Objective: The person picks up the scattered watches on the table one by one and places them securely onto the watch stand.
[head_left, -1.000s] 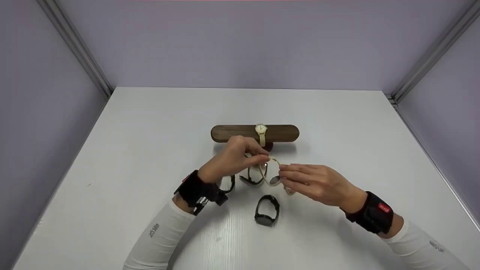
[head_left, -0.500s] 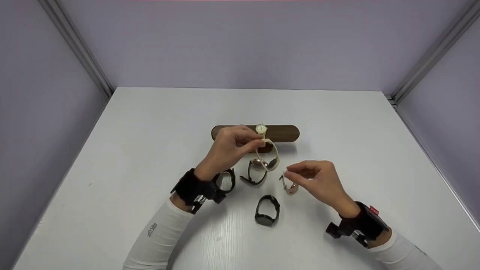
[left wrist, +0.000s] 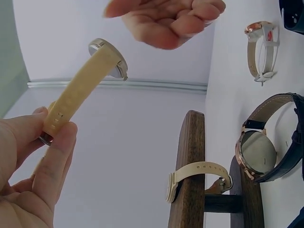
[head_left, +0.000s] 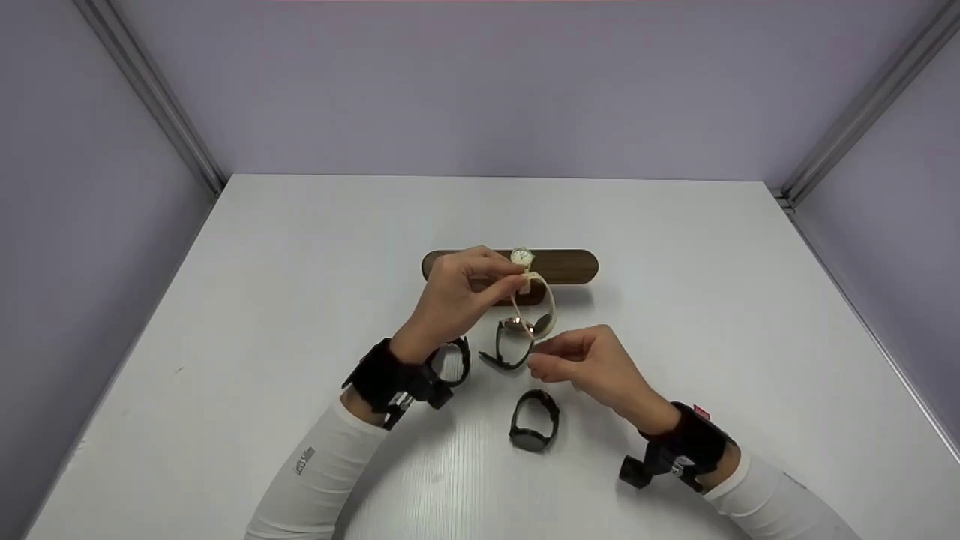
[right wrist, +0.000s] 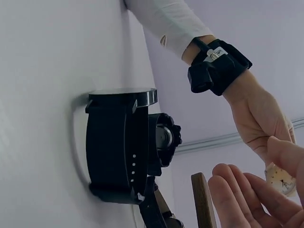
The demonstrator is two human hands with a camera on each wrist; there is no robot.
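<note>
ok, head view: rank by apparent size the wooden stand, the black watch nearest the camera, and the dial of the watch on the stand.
1. wooden stand, widest by far.
2. black watch, though nearness to the camera inflates it.
3. watch dial, smallest.

Held watch [head_left: 538, 309]: cream strap. Stand [head_left: 562, 266]: dark brown wood. Table [head_left: 300, 262]: white; nearest loose watch [head_left: 533, 420]: black.

Bright, even overhead light fills the enclosure, casting soft shadows under the forearms on the white table [head_left: 675, 247]. No harsh glare; the head view is sharp with slight wide-angle bend. Wrist views distort strongly; near fingertips [right wrist: 237, 194] blur, and the black watch [right wrist: 116, 147] sits dim.
</note>
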